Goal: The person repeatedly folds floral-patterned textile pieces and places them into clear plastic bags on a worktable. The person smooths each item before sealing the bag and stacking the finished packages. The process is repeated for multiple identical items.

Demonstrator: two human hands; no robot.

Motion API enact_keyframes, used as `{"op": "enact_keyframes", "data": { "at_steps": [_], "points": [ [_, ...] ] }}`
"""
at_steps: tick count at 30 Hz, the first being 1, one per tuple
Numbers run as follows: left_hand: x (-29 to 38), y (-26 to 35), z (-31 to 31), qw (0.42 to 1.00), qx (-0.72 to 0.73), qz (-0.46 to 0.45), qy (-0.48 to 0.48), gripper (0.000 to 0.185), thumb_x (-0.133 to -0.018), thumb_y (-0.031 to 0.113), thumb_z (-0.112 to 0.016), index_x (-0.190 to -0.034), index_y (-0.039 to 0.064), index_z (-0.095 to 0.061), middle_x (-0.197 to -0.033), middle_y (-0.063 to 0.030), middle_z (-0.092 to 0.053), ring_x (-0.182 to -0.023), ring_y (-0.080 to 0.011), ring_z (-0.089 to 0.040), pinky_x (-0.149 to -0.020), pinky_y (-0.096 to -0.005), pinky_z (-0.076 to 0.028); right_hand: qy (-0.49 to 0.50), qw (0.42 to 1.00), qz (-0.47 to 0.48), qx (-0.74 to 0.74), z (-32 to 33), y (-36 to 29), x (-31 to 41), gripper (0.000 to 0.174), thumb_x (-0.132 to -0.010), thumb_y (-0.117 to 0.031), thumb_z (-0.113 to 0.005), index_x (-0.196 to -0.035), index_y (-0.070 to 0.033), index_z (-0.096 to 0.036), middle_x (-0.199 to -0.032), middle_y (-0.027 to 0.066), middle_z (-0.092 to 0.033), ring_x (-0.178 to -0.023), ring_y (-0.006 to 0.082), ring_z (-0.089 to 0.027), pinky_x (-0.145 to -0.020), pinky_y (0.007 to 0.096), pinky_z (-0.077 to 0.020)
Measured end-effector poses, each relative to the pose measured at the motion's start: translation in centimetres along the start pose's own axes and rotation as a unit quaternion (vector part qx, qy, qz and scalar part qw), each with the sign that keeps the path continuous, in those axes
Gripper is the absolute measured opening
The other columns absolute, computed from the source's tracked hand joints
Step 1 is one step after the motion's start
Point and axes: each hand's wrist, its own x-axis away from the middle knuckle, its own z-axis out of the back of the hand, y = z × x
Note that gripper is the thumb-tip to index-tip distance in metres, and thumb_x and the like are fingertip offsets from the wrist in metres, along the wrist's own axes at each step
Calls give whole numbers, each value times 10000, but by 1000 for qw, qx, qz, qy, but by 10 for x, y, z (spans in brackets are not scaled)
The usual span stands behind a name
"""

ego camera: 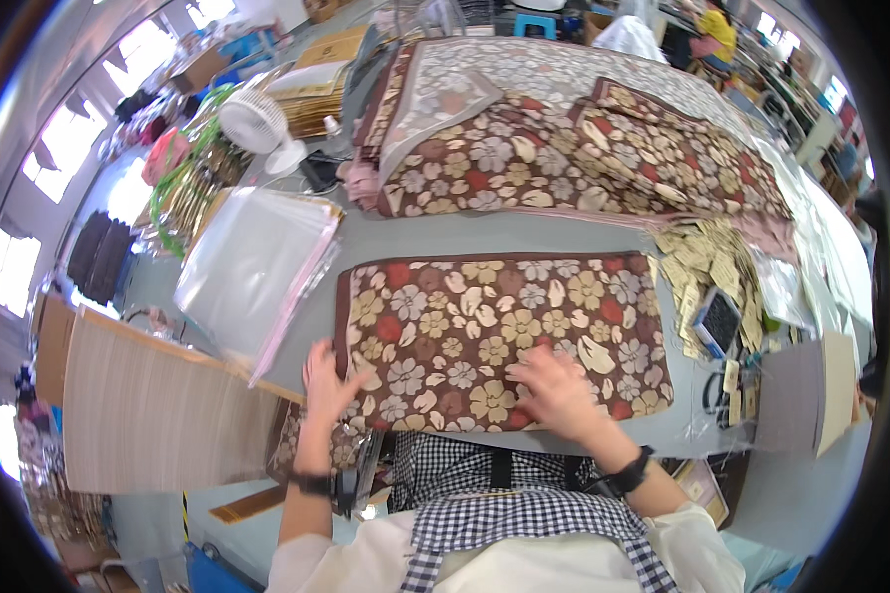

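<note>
A folded brown floral cloth (489, 326) lies flat on the grey table before me, its dark border along the far and left edges. At the cloth's left edge is my left hand (332, 385), thumb over the fabric and fingers apart. My right hand (556, 389) rests on or just over the cloth right of its middle, slightly blurred, with fingers spread and bent. Neither hand grips anything that I can make out. Beyond the folded piece, larger floral cloths (489, 163) lie heaped, partly turned back to show a paler underside.
Clear plastic bags (245, 259) lie at the left, near a white fan (256, 122) and a tall stack of pale board (163, 408). Paper tags (712, 259), a small blue box (717, 324) and black-handled scissors (712, 393) are at the right. A person in yellow (714, 35) sits far off.
</note>
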Motion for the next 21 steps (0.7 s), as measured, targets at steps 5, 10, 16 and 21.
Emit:
{"op": "enact_keyframes", "data": {
  "at_steps": [5,10,16,21],
  "points": [
    [28,36,80,691,660,294,-34,452,-859,213,-632,-1244,-11,-553,-1204,-118,-608,-1036,-231,-626,-888,-349,-514,-53,997,26,-50,-50,-57,-1,632,-841,-409,-647,-1371,-116,-466,-1450,155,-400,-1392,316,-306,-1131,538,-192],
    [-43,127,80,704,675,198,-99,625,-803,91,-638,-1383,35,-413,-1213,-122,-549,-950,-192,-604,-789,-301,-515,-97,980,39,-167,-46,-70,-25,534,-849,-359,-665,-1288,-85,-535,-1421,178,-421,-1374,342,-317,-1129,526,-222],
    [-54,283,-39,778,578,-148,-197,767,-802,168,-685,-1456,22,-311,-1475,-141,-355,-1385,-238,-298,-1125,-349,-239,76,827,-350,-433,25,0,27,392,-955,-267,-565,-1253,-12,-550,-1034,127,-656,-902,186,-634,-762,334,-531],
    [-47,320,-86,717,535,52,-444,665,-911,175,-609,-1470,43,-274,-1256,-127,-544,-1068,-206,-577,-914,-338,-475,231,646,-506,-524,33,35,78,522,-949,-205,-584,-1373,52,-422,-1116,92,-622,-958,124,-586,-823,257,-488]
  ]
}}
